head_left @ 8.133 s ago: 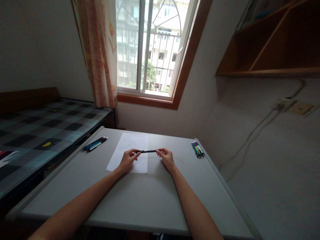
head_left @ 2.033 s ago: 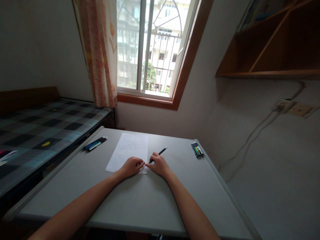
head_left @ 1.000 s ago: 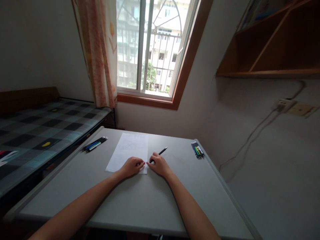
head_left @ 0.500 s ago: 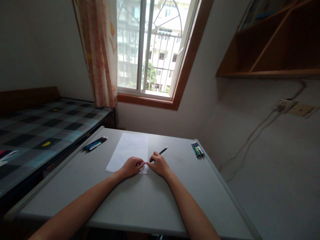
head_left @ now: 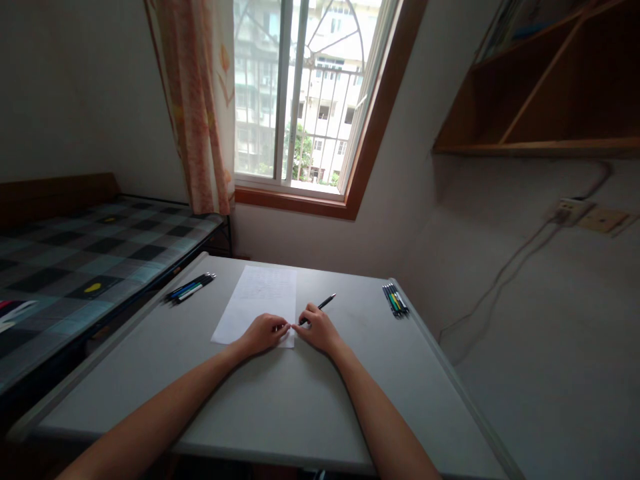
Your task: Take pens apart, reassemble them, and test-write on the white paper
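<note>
A white sheet of paper (head_left: 265, 290) with faint writing on its upper part lies on the grey table (head_left: 280, 413). Over its lower right corner rests my left hand (head_left: 264, 333), thumb and fingers pinched together; whatever they hold, if anything, is too small to make out. My right hand (head_left: 320, 328) is closed around a dark pen (head_left: 327, 301), just right of the sheet. The pen slants up and to the right out of the fist, its lower part hidden by the fingers. The fingertips of both hands meet or nearly meet at the paper's right edge.
Several pens (head_left: 190, 289) lie in a bunch at the table's left edge. More pens (head_left: 395, 301) lie side by side near the right edge. A bed with a checked cover (head_left: 125, 243) stands to the left, a window behind, and a wooden shelf (head_left: 530, 148) hangs on the right.
</note>
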Demonstrator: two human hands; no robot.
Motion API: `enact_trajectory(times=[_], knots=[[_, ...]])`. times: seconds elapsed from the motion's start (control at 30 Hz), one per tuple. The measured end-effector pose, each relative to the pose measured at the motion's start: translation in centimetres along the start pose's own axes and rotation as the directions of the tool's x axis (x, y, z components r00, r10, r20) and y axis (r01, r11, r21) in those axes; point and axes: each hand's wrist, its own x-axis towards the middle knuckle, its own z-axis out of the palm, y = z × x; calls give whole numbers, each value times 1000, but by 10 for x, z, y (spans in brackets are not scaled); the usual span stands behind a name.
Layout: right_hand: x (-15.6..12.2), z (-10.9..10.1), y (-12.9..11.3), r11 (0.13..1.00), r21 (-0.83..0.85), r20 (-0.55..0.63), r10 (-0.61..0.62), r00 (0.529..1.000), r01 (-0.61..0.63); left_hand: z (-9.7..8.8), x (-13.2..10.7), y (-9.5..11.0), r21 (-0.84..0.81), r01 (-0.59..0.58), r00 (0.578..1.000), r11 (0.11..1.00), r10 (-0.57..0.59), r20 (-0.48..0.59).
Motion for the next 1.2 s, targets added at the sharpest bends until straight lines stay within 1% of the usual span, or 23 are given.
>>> enact_trajectory(times=[0.2, 0.43, 0.73, 0.97, 1.2], knots=[[1, 0, -1, 1000, 4, -5, -5, 1000, 5, 0, 0, -1, -6, -12, 1000, 1000, 12, 3], [1, 3, 2, 1000, 5, -28, -13, 1000, 13, -1, 0, -1, -6, 3, 1000, 1000, -3, 19], [0, 2, 1, 1000, -3, -6, -8, 1000, 8, -3, 0, 3, -6, -7, 1000, 1000, 7, 16], [0, 4, 4, 1000, -1, 7, -5, 1000, 5, -2, 1, 2, 15, -3, 1000, 1000, 3, 17], [0, 1, 0, 1000, -1, 12, -10, 1000, 10, -1, 1, 2, 0, 1, 1000, 1000, -1, 7]])
